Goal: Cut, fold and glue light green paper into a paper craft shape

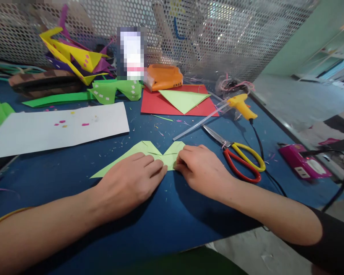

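A light green folded paper (166,162) lies on the blue table, with two raised peaks and a V-shaped dip between them. Its left end runs out to a long point. My left hand (132,177) rests over the paper's left half, fingers bent and pressed together on it near the middle. Close beside it, my right hand (200,170) pinches the paper's lower right part between thumb and fingers. The right end of the paper is hidden under this hand. Just beyond my right hand lie scissors (246,162) with one red and one yellow handle.
Behind are a yellow glue gun (242,106) with a clear stick, red paper (151,103) under a green folded triangle (185,100), and an orange packet (163,77). Left are white paper (103,124), green paper glasses (104,91) and a brown pouch (46,84). A pink power strip (304,162) sits right.
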The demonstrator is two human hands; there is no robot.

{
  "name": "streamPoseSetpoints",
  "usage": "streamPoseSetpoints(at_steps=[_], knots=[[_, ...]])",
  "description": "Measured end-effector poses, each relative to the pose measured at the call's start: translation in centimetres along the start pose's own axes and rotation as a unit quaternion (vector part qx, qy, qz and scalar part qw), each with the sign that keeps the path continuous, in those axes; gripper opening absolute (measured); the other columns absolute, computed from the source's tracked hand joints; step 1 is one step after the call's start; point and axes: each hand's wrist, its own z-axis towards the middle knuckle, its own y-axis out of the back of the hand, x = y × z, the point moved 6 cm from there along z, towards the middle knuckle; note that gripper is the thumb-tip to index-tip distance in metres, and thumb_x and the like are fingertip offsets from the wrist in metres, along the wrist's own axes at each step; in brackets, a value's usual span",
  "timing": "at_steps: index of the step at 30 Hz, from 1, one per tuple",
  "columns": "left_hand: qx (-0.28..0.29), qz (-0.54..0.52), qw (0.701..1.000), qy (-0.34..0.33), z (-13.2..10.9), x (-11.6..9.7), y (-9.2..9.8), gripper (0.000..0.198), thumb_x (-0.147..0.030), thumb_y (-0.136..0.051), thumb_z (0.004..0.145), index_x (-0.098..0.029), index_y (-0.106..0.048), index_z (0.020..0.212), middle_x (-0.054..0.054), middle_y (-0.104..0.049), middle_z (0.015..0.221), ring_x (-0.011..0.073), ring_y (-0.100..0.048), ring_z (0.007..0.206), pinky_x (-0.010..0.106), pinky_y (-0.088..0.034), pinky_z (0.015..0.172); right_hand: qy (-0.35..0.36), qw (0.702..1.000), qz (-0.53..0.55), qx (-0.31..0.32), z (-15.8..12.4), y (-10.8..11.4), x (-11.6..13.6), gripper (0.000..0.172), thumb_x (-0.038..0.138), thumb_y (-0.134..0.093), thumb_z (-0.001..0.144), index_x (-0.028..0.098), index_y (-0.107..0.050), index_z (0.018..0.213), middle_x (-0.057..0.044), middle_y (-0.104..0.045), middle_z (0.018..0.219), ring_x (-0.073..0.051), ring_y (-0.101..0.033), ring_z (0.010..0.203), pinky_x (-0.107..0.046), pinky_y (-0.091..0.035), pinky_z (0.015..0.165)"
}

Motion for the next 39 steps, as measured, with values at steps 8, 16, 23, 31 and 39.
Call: streamPoseSetpoints(at_steps=[8, 16, 23, 31, 39], knots=[[0.040, -0.085, 0.987, 0.132, 0.7, 2.2, -0.9, 0.028, -0.027, -0.045, 0.095, -0.022, -0.066, 0.076, 0.001, -0.063, 0.073, 0.0184, -0.055, 0.064, 0.032, -0.033, 0.058, 0.000, 0.999, 0.043, 0.011, 0.7, -0.2, -0.4, 0.011, 0.016, -0.057, 0.085, 0.016, -0.061, 0.075, -0.003, -0.065, 0.079, -0.016, -0.056, 0.075, -0.031, -0.034, 0.070], [0.074, -0.237, 0.930, 0.270, 0.4, 3.6, -2.0, 0.010, -0.021, -0.054, 0.088, -0.023, -0.063, 0.085, -0.004, -0.066, 0.079, 0.0151, -0.058, 0.072, 0.027, -0.036, 0.061, -0.033, 0.997, 0.055, 0.032, 1.0, -0.1, -0.8, 0.011, 0.018, -0.060, 0.082, 0.017, -0.059, 0.071, 0.000, -0.061, 0.072, -0.013, -0.048, 0.065, -0.029, -0.032, 0.066], [0.023, -0.040, 0.999, -0.011, 0.3, 0.0, -0.9, 0.033, -0.007, -0.035, 0.092, -0.018, -0.066, 0.092, 0.003, -0.064, 0.078, 0.0194, -0.052, 0.066, 0.035, -0.034, 0.061, -0.066, 0.994, 0.080, 0.021, 0.9, -0.2, -1.3, 0.015, 0.021, -0.066, 0.080, 0.018, -0.058, 0.068, 0.001, -0.058, 0.071, -0.012, -0.048, 0.063, -0.027, -0.029, 0.059], [0.057, -0.047, 0.997, -0.033, 0.5, -0.2, -1.4, 0.021, -0.011, -0.047, 0.091, -0.015, -0.067, 0.087, 0.003, -0.061, 0.075, 0.0211, -0.050, 0.067, 0.036, -0.034, 0.060, 0.000, 0.996, 0.091, 0.019, 0.4, 0.4, -1.4, 0.009, 0.015, -0.062, 0.083, 0.019, -0.064, 0.076, 0.002, -0.063, 0.078, -0.013, -0.052, 0.072, -0.027, -0.031, 0.066], [0.036, -0.051, 0.998, -0.030, 0.6, 0.0, -1.3, 0.025, -0.011, -0.044, 0.093, -0.016, -0.066, 0.085, 0.002, -0.061, 0.074, 0.0202, -0.049, 0.067, 0.036, -0.033, 0.062, -0.026, 0.998, 0.043, 0.037, 0.2, 0.6, -1.4, 0.013, 0.009, -0.057, 0.080, 0.019, -0.062, 0.073, 0.001, -0.063, 0.077, -0.013, -0.051, 0.068, -0.029, -0.030, 0.065]])
